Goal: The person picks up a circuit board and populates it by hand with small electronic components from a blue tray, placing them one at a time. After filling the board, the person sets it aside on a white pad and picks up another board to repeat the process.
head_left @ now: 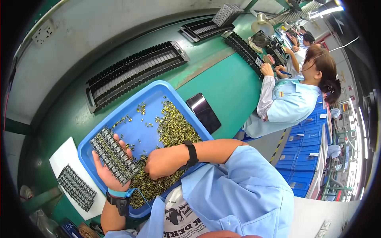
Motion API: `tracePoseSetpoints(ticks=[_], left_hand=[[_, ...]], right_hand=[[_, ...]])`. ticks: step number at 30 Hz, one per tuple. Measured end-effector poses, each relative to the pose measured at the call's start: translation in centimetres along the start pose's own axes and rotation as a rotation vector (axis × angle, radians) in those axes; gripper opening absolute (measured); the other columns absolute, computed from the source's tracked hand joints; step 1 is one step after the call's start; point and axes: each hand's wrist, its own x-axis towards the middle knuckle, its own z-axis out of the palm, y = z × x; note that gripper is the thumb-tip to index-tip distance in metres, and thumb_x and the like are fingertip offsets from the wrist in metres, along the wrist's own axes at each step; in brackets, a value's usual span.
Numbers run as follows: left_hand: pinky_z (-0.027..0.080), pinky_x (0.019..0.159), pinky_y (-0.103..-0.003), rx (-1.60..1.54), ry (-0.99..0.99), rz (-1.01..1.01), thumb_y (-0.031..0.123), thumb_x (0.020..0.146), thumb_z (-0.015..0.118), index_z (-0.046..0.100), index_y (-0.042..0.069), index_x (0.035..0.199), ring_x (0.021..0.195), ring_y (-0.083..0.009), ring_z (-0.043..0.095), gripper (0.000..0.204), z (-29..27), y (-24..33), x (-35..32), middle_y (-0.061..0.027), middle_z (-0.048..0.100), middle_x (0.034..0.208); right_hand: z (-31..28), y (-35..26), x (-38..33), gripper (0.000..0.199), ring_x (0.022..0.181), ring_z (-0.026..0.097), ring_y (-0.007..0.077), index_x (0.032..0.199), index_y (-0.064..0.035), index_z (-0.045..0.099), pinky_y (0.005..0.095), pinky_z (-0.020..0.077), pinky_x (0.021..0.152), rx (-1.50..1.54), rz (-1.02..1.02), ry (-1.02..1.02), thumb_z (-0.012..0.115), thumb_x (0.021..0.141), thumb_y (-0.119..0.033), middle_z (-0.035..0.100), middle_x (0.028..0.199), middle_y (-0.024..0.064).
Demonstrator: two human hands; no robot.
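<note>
My left hand holds a circuit board panel, tilted over the left side of a blue plastic tray. Rows of small parts cover the panel's upper face, and fingertips show along its right edge. Inside the tray lie a great many small yellow-and-dark cylindrical components that look like capacitors, heaped mostly to the right and near side. My right hand is down in the heap close to the panel, its fingers curled. Its fingertips are hidden, so anything pinched there cannot be made out.
Another populated board panel lies on a white sheet at left. Black slotted racks stand along the wall. A dark phone lies by the tray's right side. A co-worker in light blue works at the bench.
</note>
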Motion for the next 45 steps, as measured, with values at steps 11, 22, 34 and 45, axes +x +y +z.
tracePoseSetpoints(ticks=[11,22,34,45], left_hand=[[0.057,0.105,-0.055,0.055,0.005,0.098,0.059,0.112,0.037,0.049,0.007,0.154,0.125,-0.0314,0.065,0.069,0.5,1.2,-0.1,-0.015,0.061,0.148],[0.052,0.112,-0.057,-0.022,-0.036,-0.016,0.063,0.111,0.032,0.048,0.006,0.155,0.128,-0.0341,0.063,0.075,-0.8,-0.7,-0.4,-0.0166,0.059,0.15],[0.053,0.11,-0.055,-0.092,-0.045,-0.015,0.066,0.108,0.039,0.053,0.006,0.153,0.127,-0.0341,0.066,0.076,-0.8,0.6,0.5,-0.0172,0.063,0.148],[0.056,0.108,-0.054,-0.073,-0.007,0.025,0.062,0.111,0.034,0.05,0.003,0.154,0.129,-0.0336,0.064,0.075,-1.1,0.2,0.8,-0.0209,0.06,0.149]], right_hand=[[-3.2,1.5,0.9,0.006,0.069,0.066,0.0328,0.076,-0.0036,0.068,0.0453,0.0523,0.065,0.473,-0.002,0.156,0.07,0.08,-0.007,0.066,0.075,0.0126],[-4.8,0.7,-1.3,0.007,0.071,0.066,0.0132,0.096,-0.0024,0.069,0.0309,0.0542,0.067,0.71,0.343,0.073,0.074,0.093,-0.007,0.075,0.085,0.0054],[-6.2,1.3,-0.3,0.013,0.094,0.075,0.0187,0.112,-0.0036,0.076,0.0363,0.0598,0.085,0.462,0.394,0.297,0.073,0.1,-0.009,0.079,0.104,0.0088],[-4.5,1.3,0.1,0.018,0.099,0.073,0.0185,0.115,0.0034,0.069,0.0281,0.0583,0.085,0.757,0.492,0.732,0.07,0.098,0.008,0.073,0.106,0.0108]])
